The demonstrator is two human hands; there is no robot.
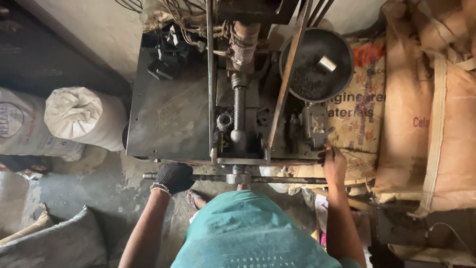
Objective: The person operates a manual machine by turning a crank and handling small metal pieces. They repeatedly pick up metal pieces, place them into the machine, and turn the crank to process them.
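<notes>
- The left hand [173, 177], in a dark glove, has its fingers wrapped fully round the horizontal metal bar [277, 179] near the bar's left end.
- That bar runs across the front of a hand-worked press machine [238, 114], just below its front edge, and passes through a hub at the middle.
- The right hand [333, 166] is bare and rests at the machine's front right corner, just above the bar; its fingers curl over the edge there, and I cannot tell whether they pinch anything small.
- A vertical threaded screw [238, 106] stands in the middle of the machine, in line with the hub.
- A round dark metal bowl [342, 54] sits at the upper right of the machine, holding dark granules and a small shiny metal cup [326, 64].
- A flat grey metal surface [168, 119] forms the machine's left part.
- A tied white sack [84, 116] lies on the floor to the left; brown printed sacks [421, 109] are stacked to the right.
</notes>
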